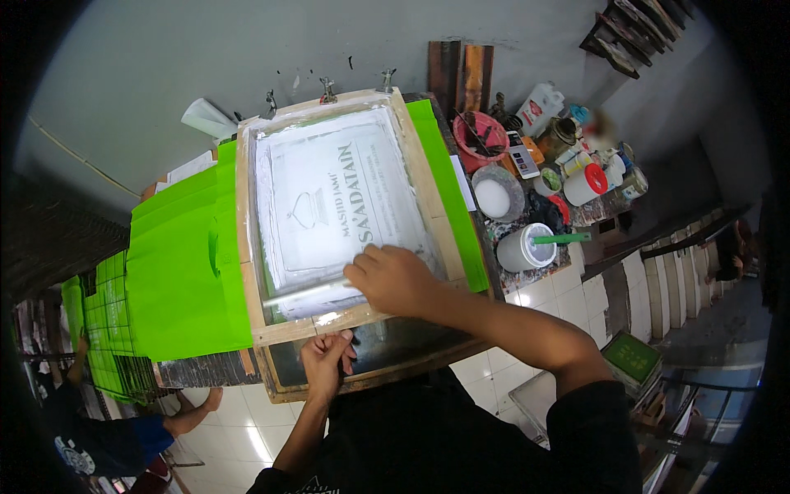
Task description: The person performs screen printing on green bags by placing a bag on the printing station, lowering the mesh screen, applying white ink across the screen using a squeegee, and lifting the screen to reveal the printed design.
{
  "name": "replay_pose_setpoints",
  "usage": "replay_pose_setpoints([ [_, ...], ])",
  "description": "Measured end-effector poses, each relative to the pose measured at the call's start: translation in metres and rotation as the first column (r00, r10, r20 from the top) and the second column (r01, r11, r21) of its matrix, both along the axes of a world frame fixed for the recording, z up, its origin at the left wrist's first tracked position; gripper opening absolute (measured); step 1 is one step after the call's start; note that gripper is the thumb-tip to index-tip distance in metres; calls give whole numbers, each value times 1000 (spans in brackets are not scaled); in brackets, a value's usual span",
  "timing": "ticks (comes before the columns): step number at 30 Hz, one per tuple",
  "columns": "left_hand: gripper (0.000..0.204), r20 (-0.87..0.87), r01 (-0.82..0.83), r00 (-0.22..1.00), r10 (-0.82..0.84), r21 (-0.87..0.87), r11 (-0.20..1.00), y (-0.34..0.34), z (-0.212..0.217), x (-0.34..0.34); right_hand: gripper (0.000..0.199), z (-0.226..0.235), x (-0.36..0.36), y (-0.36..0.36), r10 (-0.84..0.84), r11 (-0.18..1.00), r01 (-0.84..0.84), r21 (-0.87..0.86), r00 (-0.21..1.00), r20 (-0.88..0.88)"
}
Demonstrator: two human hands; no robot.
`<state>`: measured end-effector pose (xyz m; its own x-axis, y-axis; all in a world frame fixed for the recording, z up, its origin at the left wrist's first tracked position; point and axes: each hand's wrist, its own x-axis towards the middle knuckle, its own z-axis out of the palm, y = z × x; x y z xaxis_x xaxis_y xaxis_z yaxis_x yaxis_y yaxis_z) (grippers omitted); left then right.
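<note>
A wooden-framed printing screen (249, 288) lies tilted over a dark board, its mesh coated with white ink around a printed emblem and lettering. My right hand (391, 280) is closed on a squeegee (306, 293), whose long pale edge rests across the near part of the mesh. Just off the screen's near rail, my left hand (325, 362) has its fingers curled in, with nothing visible in them. Bright green bags or sheets (185, 255) lie left of the screen, and more green (444, 165) shows under its right side. Clamps (328, 90) stand along the far rail.
At the right stand a white ink tub (527, 249) with a green-handled tool, a bowl of white paste (496, 198), a pink basket (480, 140), a phone (523, 156) and several jars. A green-filled wire rack (107, 329) and another person (107, 428) are at the left.
</note>
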<state>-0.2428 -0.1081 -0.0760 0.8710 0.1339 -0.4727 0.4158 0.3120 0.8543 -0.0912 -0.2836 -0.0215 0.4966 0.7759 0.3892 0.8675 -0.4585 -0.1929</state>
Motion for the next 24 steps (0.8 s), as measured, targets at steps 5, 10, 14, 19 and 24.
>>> replay_pose_setpoints([
  [5,19,-37,31,999,-31,15,999,5,3,-2,16,-18,95,24,-23,999,24,25,998,-50],
  [10,16,-21,107,994,-111,-143,984,12,0,-2,24,-17,220,37,-161,981,165,-101,986,52],
  [14,38,-63,110,987,-147,-399,910,29,16,3,42,23,282,56,-257,957,218,-191,944,-210],
  [19,47,-74,133,971,-229,-628,766,36,29,-1,53,44,296,74,-354,918,282,-280,900,-255],
  [24,29,167,507,861,-480,-211,836,68,64,62,68,14,280,91,-495,853,481,-203,869,-20],
])
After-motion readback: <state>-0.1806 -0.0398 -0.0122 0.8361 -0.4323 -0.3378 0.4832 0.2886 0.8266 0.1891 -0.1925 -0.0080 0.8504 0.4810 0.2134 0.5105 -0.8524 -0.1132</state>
